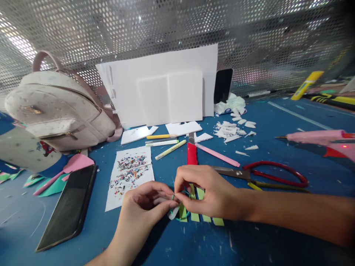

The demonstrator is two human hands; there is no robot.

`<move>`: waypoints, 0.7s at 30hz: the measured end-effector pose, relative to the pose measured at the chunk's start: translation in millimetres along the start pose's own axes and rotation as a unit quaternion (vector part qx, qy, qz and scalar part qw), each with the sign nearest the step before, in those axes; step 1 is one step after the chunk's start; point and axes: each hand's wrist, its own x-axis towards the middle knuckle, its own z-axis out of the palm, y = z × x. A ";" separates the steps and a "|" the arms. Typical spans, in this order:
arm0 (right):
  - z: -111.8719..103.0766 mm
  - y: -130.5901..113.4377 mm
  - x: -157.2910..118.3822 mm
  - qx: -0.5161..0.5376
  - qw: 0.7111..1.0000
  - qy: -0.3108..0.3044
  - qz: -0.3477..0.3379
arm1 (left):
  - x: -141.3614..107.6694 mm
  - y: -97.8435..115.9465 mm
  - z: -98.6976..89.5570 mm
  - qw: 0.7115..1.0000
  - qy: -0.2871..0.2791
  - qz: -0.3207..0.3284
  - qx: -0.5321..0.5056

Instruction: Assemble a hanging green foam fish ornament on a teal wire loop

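Note:
My left hand (144, 207) and my right hand (205, 190) meet fingertip to fingertip above the blue table. Both are closed in a pinch on a thin teal-green string (188, 214), which loops down below the fingers. A small whitish piece (173, 213) shows under my left fingertips; whether it is tied to the string I cannot tell. Behind and under my right hand lie several light green paper strips (206, 217). A red-handled cutter (192, 153) points away just beyond my right knuckles. Scissors (249, 173) with red and dark handles lie beside my right wrist.
Left of my hands, a paper sheet (112, 197) carries tiny colourful bits, near a dark phone (68, 207). A pink glue gun (316, 136) is at right, its red light on. Pens (170, 149), foam scraps (227, 130), a backpack (63, 111) and white boards (183, 59) stand beyond.

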 end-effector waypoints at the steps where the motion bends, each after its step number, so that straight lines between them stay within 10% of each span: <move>1: 0.1 0.4 0.1 0.000 1.000 0.001 0.001 | 0.0 1.3 -0.2 1.000 -0.001 -0.002 0.009; 21: -2.7 -1.7 -4.8 0.050 0.997 -0.032 0.041 | -1.2 1.9 -0.5 0.999 -0.036 0.016 -0.013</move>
